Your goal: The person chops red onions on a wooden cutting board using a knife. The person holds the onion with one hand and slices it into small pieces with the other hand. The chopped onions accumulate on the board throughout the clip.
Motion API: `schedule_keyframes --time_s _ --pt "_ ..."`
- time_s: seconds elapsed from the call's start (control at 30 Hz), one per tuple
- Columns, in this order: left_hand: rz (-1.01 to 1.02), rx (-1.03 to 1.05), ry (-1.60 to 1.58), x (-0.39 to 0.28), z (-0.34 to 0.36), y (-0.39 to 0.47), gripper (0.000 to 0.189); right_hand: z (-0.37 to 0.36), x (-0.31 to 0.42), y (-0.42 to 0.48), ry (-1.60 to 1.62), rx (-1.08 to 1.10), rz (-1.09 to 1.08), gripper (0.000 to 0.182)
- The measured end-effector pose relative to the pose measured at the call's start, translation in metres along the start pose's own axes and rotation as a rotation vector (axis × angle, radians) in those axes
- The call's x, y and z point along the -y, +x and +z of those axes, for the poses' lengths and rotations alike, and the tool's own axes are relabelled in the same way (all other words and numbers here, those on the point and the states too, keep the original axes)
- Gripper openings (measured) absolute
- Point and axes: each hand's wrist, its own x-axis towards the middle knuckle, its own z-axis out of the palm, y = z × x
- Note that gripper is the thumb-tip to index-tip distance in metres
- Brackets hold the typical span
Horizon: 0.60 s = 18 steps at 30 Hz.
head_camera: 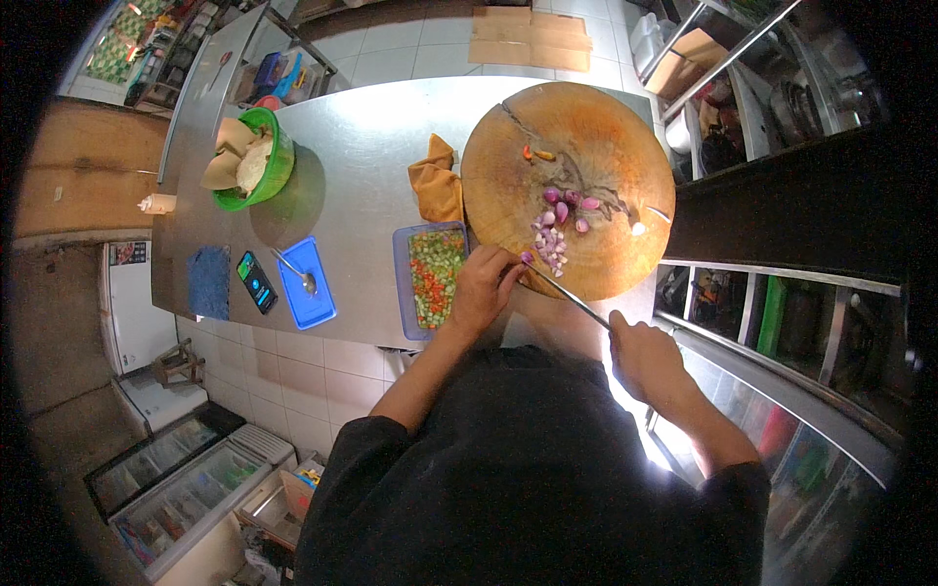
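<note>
My right hand [645,355] grips the handle of a kitchen knife [570,294], its blade reaching left over the near edge of a round wooden chopping block [498,220]. At the blade's tip, the fingertips of my left hand [484,282] hold a small purple shallot piece [527,258]. Chopped shallot [549,245] lies just beyond the blade. Several peeled shallots [561,212] sit behind that pile, near the block's middle. Left of the block, a plastic container [400,286] holds diced green and red vegetables [432,278]; my left hand partly covers its right side.
A folded brown cloth [436,179] lies against the block. Farther left on the steel table [359,176] are a blue lid [311,311] with a spoon [309,283], a phone [256,283], a blue cloth [209,282] and a green basket [282,157]. Chilli pieces [544,155] lie on the block's far part.
</note>
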Motion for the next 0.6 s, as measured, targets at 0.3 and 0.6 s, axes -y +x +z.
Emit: schedule_keyframes --time_s 0.3,0.6 --pt "0.119 0.038 0.027 -0.001 -0.002 0.007 0.026 0.049 -0.017 0.008 0.119 -0.039 0.028 0.02" --pt "0.071 0.037 -0.03 -0.008 -0.005 0.009 0.012 0.018 -0.023 -0.033 0.055 -0.023 0.056 0.02"
